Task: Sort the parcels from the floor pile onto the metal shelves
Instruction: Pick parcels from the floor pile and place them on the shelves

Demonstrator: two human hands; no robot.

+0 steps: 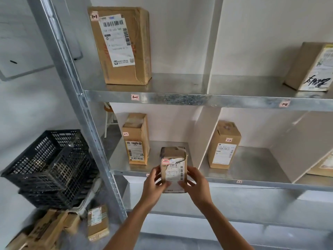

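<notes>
Curled fingers [162, 185] of the left hand [153, 184] and right hand [195, 184] clasp a small brown cardboard parcel [173, 166], held upright against the front lip of the galvanised metal middle shelf [225, 179]. A taller brown cardboard box [136, 139] stands at its 10 o'clock. The brown floor parcels [54, 230] lie at 8 o'clock.

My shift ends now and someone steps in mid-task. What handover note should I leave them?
Left hand and right hand both grip a small parcel, fingers curled round its sides, in front of the middle shelf, left bay; not yet set down.
Shelved: big parcel and scrawled parcel on the top shelf; tall parcel in that left bay; another parcel in the bay beside it.
Left: set this one down, then sort the floor pile at lower left.
</notes>
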